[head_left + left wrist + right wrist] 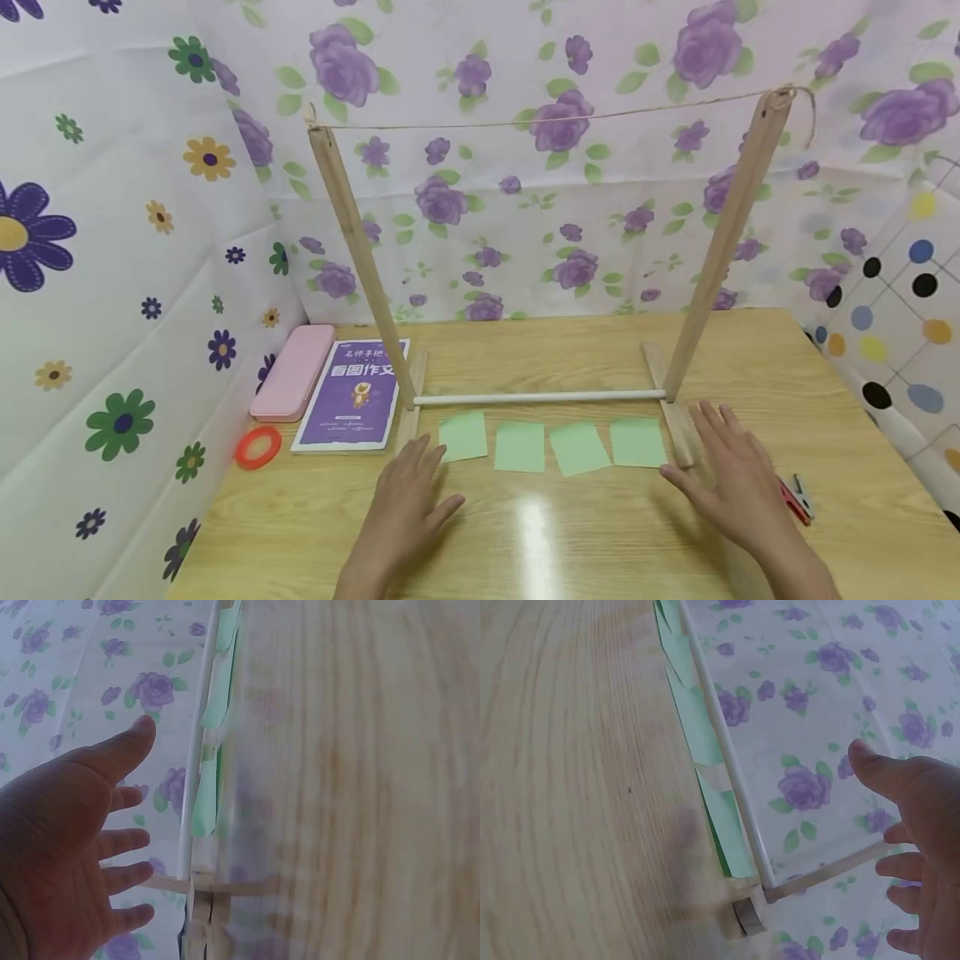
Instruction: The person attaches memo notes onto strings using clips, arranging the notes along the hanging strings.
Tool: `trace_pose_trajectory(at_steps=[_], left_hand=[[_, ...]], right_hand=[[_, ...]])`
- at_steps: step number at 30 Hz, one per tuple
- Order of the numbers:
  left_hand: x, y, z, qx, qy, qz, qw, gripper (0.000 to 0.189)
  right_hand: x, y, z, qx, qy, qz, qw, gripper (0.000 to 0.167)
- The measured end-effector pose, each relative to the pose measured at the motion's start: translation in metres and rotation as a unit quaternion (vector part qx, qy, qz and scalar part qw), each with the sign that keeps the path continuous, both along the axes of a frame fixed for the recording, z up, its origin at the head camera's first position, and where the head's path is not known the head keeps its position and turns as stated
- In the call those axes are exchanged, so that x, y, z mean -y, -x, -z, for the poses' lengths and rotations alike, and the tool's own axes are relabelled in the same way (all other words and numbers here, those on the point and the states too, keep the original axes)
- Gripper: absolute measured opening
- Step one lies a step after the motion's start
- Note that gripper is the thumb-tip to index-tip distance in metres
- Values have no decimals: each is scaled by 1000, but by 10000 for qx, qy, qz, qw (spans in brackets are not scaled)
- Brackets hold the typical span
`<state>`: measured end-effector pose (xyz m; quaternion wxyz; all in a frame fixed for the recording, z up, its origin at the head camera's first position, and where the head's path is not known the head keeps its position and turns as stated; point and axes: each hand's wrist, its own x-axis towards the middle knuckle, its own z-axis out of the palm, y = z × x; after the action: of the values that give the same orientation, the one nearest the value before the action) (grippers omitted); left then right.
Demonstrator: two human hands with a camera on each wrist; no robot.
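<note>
Several pale green sticky notes (519, 447) lie in a row on the table before a wooden frame. The frame has two upright posts (365, 262), a white rod (540, 398) low between them and a thin string (555, 123) tied across their tops. My left hand (405, 504), fingers spread and holding nothing, is near the leftmost note and the left foot of the frame. My right hand (731, 483) is likewise spread and holds nothing, beside the right foot (681, 433). Both wrist views show the left hand (75, 847) and right hand (922, 847) with bare palms.
A purple book (348, 400), a pink case (294, 372) and an orange-red ring (258, 447) lie at the left. Small red and grey clip-like items (797, 500) lie partly behind my right hand. Flowered cloth (480, 192) hangs behind the table (600, 533).
</note>
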<state>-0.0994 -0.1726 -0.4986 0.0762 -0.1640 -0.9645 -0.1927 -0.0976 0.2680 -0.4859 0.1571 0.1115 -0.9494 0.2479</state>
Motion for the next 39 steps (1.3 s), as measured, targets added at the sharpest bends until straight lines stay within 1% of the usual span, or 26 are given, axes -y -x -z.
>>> trace_pose_trajectory(at_steps=[4, 7, 10, 13, 17, 19, 22, 26, 28, 30, 32, 35, 37, 39], left_hand=[[-1, 1, 0, -24, -56, 69, 10000, 71], [-3, 3, 0, -115, -84, 115, 9998, 71], [-3, 8, 3, -174, -210, 123, 9996, 68], [-3, 18, 9, -142, -551, 72, 9984, 62], [-9, 35, 16, 191, -1127, -130, 9934, 56], [-12, 44, 19, 368, -1330, -172, 9903, 56], [-16, 55, 20, 497, -1461, -107, 9880, 57], [-19, 66, 22, 545, -1485, 13, 9874, 56], [-19, 69, 24, 652, -1467, -15, 9870, 56], [-18, 70, 27, 813, -1387, -83, 9870, 57], [-18, 70, 29, 966, -1285, -135, 9869, 57], [-17, 69, 30, 1016, -1169, -107, 9879, 54], [-17, 68, 30, 963, -1140, -57, 9888, 51], [-18, 68, 29, 907, -1147, -35, 9892, 49]], right_hand=[[-3, -3, 0, 42, 29, -26, 10000, 97], [-7, -4, -1, 58, 48, -4, 10000, 96], [-11, -3, -1, 107, 86, -38, 9999, 93], [-16, 1, -1, 173, 180, -73, 9997, 86], [-28, 7, 2, 103, 329, -119, 9993, 72], [-35, 10, 4, 158, 362, -129, 9991, 67], [-46, 12, 9, 331, 337, -126, 9988, 62], [-59, 15, 14, 802, 255, -83, 9964, 61], [-65, 16, 17, 1167, 175, -89, 9930, 63], [-70, 17, 20, 1569, 113, -125, 9875, 68], [-74, 18, 24, 1836, 81, -170, 9828, 71], [-79, 17, 29, 1947, 138, -204, 9805, 69], [-81, 16, 31, 1891, 180, -206, 9816, 68], [-83, 15, 32, 1813, 133, -123, 9833, 70]])
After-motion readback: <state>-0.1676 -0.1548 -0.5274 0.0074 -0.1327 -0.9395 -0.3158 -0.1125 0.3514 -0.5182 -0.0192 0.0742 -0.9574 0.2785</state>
